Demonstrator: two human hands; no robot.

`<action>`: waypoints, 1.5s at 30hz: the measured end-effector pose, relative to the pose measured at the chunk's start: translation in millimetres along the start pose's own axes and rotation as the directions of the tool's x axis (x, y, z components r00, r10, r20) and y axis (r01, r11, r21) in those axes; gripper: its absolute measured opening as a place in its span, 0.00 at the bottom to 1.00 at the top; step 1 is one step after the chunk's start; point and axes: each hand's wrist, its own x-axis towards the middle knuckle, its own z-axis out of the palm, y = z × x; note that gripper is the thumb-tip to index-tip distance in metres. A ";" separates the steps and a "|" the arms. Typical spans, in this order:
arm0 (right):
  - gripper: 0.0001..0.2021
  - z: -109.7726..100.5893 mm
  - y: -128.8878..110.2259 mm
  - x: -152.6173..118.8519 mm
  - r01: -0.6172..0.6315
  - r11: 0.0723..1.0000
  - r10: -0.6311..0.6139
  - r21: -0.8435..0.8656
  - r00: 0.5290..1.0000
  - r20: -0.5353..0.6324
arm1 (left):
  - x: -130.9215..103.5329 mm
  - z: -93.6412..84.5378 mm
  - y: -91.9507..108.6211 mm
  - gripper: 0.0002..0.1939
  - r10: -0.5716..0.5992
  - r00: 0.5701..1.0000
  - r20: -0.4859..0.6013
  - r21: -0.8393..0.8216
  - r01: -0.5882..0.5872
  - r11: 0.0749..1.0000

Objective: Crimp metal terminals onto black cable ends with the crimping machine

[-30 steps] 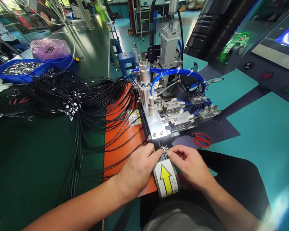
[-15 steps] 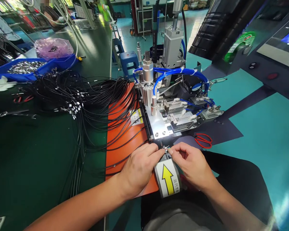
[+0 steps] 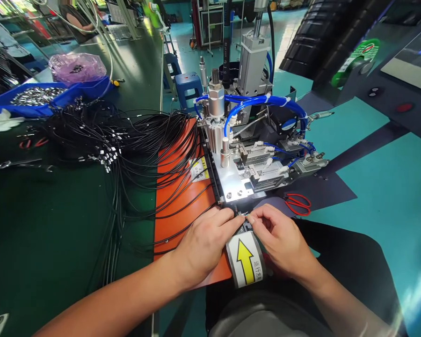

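Wires between left hand and right hand; right pinching them, left's hold unclear.

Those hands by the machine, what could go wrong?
The left hand and right hand are close to the machine, so they might get pinched if it moved. Many black cables cross the orange board, so one might snag. The red-handled tool lies nearby and could get bumped.
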 end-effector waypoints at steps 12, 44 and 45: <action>0.07 -4.7 0.3 1.9 0.116 0.988 -0.125 -0.098 0.988 -0.087 | 1.4 0.4 0.2 0.13 0.022 0.999 -0.038 0.014 -0.022 1.000; 0.15 13.5 -1.3 7.8 -0.011 1.000 0.011 0.020 1.000 0.002 | -4.1 -12.8 7.4 0.15 -0.076 0.993 0.086 0.055 0.071 0.996; 0.16 14.1 -0.8 7.5 -0.009 1.000 0.009 0.018 1.000 -0.004 | -6.0 -14.7 7.0 0.14 -0.091 0.993 0.080 0.066 0.086 0.994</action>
